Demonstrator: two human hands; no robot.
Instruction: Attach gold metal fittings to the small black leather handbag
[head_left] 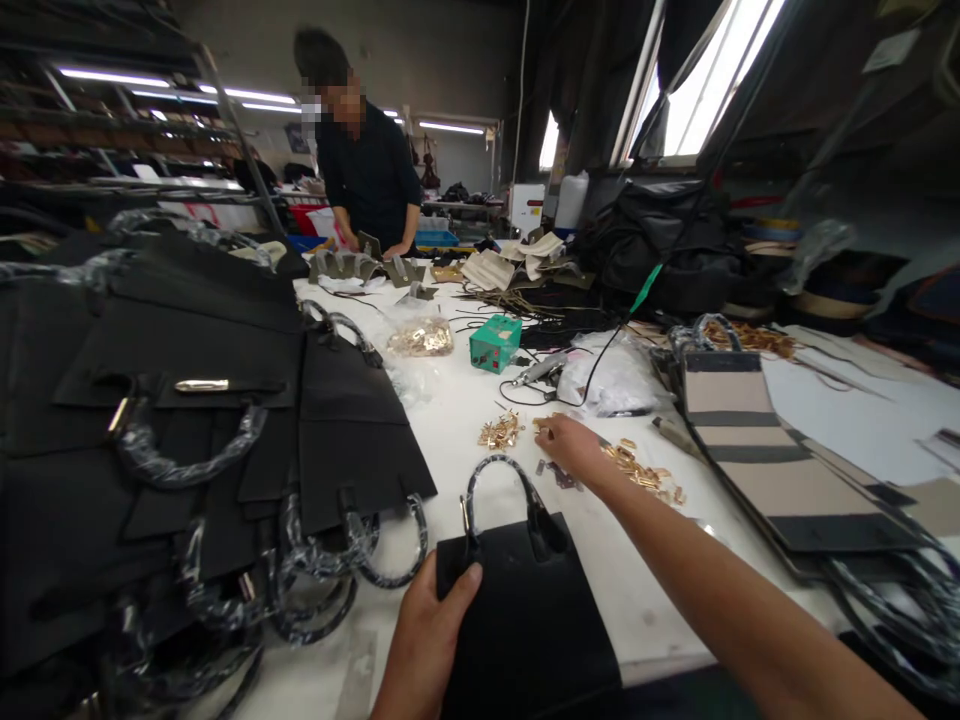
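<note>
My left hand point(427, 630) grips the left edge of a small black leather bag panel point(525, 620) with a plastic-wrapped handle point(502, 490), lying at the near edge of the white table point(450, 420). My right hand point(566, 447) reaches forward over the table, fingers curled down onto small gold metal fittings point(501, 431) scattered there; more gold fittings point(645, 472) lie just right of it. Whether a fitting is pinched in the fingers I cannot make out.
A tall stack of black bag panels point(165, 400) with wrapped handles fills the left. Beige-and-black striped panels point(757, 450) lie on the right. A green box point(495, 342), a corded tool point(541, 370) and a bag of gold parts point(421, 338) sit mid-table. Another person in black point(367, 170) works at the far end.
</note>
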